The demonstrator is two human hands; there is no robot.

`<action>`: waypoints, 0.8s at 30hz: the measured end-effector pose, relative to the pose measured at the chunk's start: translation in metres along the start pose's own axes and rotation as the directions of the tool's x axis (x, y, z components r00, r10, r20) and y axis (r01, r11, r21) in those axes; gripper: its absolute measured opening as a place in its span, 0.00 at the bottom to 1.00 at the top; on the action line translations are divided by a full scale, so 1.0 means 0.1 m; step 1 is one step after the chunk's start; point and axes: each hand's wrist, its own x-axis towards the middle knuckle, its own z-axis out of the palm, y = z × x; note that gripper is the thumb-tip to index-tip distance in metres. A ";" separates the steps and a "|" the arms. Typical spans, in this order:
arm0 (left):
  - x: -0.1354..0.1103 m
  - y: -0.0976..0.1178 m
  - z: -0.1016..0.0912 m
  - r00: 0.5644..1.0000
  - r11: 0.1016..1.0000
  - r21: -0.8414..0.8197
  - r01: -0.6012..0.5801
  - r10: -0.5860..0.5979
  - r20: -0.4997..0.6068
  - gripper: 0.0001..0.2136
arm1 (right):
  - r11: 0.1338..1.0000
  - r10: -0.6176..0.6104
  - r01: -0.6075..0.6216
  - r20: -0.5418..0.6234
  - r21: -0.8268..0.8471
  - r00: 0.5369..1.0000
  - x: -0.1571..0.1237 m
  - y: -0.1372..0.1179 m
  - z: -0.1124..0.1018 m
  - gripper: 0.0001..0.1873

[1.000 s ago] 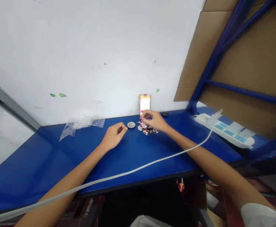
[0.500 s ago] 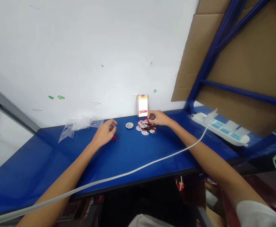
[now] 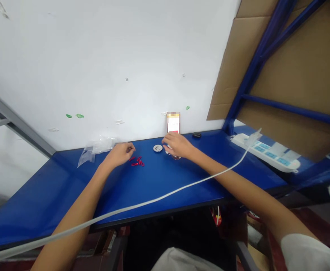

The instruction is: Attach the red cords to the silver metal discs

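Note:
My left hand hovers at the left, its fingers curled toward the thumb; whether anything is between them is hidden. Just right of it, several small red cord loops lie loose on the blue table. My right hand is bent over a pile of shiny silver discs, covering most of it. Its fingers point left, bent and slightly apart, with nothing visible in them. A single round silver disc lies flat between the two hands, close to my right fingertips.
A lit phone leans on the white wall behind my right hand. Clear plastic bags lie at the back left. A black round object and a white power strip are to the right. A white cable crosses in front.
My right hand has moved left from the pile's far right edge and now covers much of it. My left hand has drawn back left and curled more, uncovering red cord loops. The view shifted slightly.

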 end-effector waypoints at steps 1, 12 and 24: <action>-0.01 -0.01 -0.01 0.999 1.000 -0.001 0.000 0.000 0.046 0.10 | 0.999 -0.034 0.035 0.053 -0.027 0.998 0.05 -0.09 0.05 0.10; -0.02 -0.11 -0.01 0.981 0.997 -0.075 0.013 0.002 0.196 0.03 | 0.986 0.040 0.001 0.237 -0.169 0.971 0.21 -0.31 0.34 0.12; 0.00 0.05 0.10 0.998 0.990 -0.129 -0.060 0.056 -0.039 0.05 | 0.996 -0.007 0.016 0.094 -0.093 0.996 0.17 -0.13 0.29 0.13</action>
